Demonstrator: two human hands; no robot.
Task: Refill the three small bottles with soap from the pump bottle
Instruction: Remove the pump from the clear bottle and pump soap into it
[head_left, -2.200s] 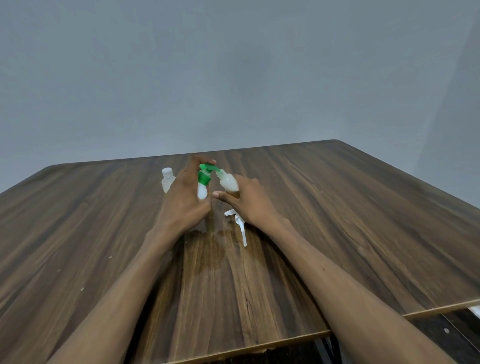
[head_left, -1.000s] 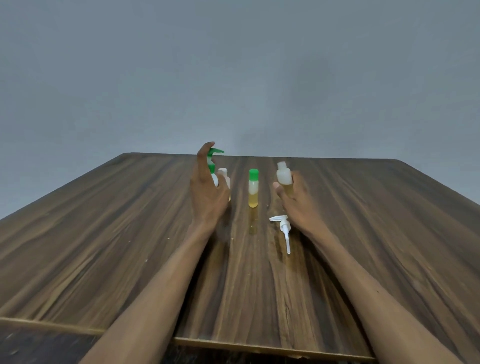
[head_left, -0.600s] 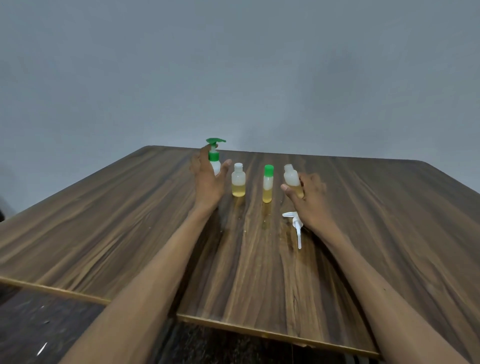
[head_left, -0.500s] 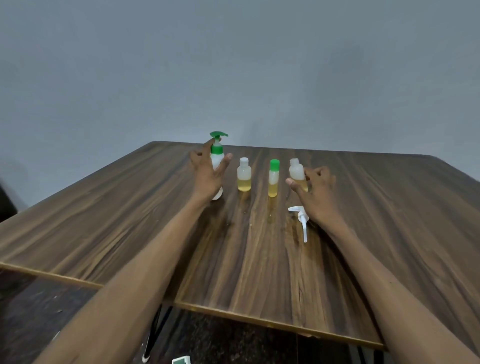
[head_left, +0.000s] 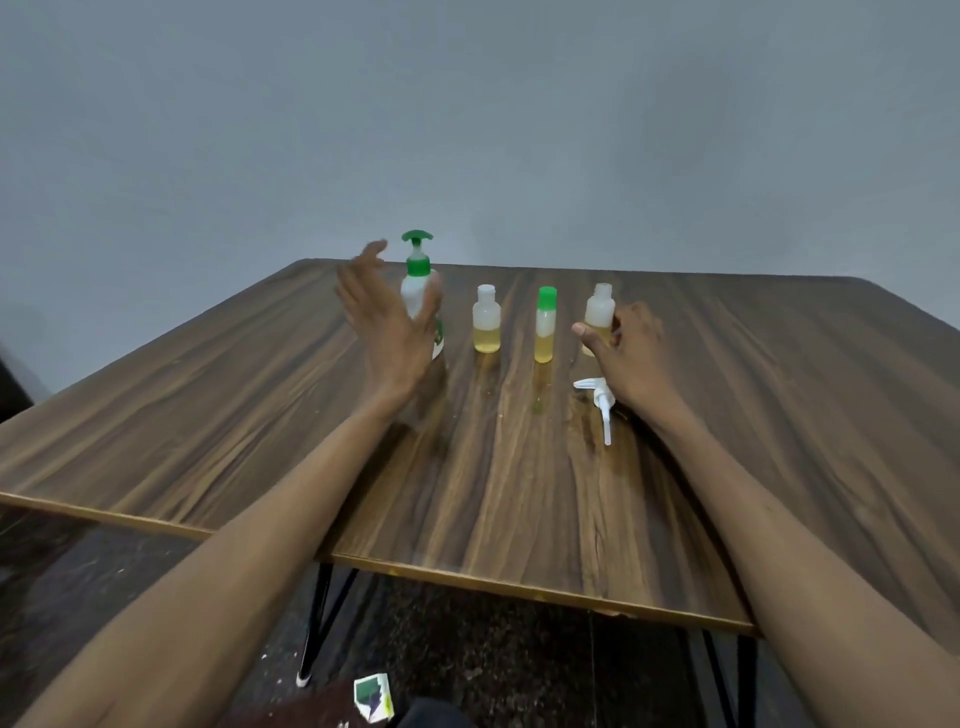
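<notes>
Standing in a row on the table (head_left: 208, 415): pump bottle (head_left: 415, 296) beside the spread left hand (head_left: 387, 332), two bottles (head_left: 487, 327), and a third (head_left: 598, 312) pinched by the right hand (head_left: 626, 353). Uncapped; a nudge could spill soap.

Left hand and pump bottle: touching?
Cannot tell. In the head view the left hand is open, fingers spread, overlapping the front of the pump bottle; no gap or contact shows plainly.

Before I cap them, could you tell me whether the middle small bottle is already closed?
Closed: the middle small bottle stands upright with a green cap on top.
</notes>
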